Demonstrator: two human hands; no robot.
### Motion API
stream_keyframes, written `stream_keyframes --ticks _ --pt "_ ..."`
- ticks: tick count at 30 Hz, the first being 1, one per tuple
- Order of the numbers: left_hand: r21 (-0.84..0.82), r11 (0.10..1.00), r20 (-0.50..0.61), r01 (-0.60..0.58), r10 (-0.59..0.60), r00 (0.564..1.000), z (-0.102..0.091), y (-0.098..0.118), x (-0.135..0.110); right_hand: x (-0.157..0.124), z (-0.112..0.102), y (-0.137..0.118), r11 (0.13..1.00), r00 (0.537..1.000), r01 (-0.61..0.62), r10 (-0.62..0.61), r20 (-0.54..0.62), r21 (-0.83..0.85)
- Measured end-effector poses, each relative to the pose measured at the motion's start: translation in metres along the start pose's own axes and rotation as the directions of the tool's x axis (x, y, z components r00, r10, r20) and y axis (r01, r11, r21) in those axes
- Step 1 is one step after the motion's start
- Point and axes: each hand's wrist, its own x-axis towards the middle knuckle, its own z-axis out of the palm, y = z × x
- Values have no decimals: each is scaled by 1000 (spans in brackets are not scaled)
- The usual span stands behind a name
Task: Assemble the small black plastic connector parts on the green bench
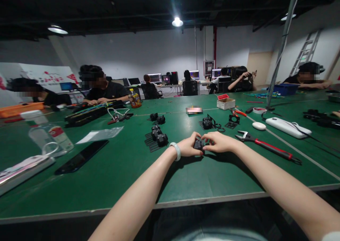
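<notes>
Between my two hands is a small black part (198,145), low over the green table, its exact kind partly hidden by fingers. My left hand (189,145), with a pale bangle (175,151) on its wrist, grips it from the left. Thumb and fingers of my right hand (216,141) close on its right side. Just left of my hands lie several black parts on a slatted black piece (157,138). Beyond my hands sit another black assembly (207,123) and black rings (220,127). To the right lies an adjustable wrench (268,147) with a red and black handle.
A phone (82,156), a clear bag (101,134) and a plastic bottle (45,134) are at left. A white power bank (288,127), a white mouse-like object (259,126) and a metal pole (283,46) stand right. A small box (225,103) sits farther back. Co-workers sit across the table.
</notes>
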Motion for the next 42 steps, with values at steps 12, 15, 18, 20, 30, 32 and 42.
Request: stream_keyframes --ticks 12,15,18,20,30,32,42 --pt "21 999 5 -33 33 999 -1 2 -2 2 3 -6 1000 995 -18 18 -102 4" --pt "22 999 4 -40 40 999 -1 2 -1 4 5 -5 999 992 -16 20 -125 34" --pt "23 998 3 -51 51 999 -1 1 -1 5 6 -5 999 990 8 -2 -138 44" --pt "25 998 5 -55 55 998 -1 1 -1 5 6 -5 999 990 17 -11 -141 40" --pt "0 997 16 -82 82 997 0 -4 2 4 5 -2 999 992 41 -37 -118 32" --pt "0 997 8 -83 83 996 0 -3 2 4 4 -2 999 993 40 -35 -112 35" --pt "20 998 -3 -65 65 998 0 0 1 3 0 -6 999 995 45 -42 -94 21"
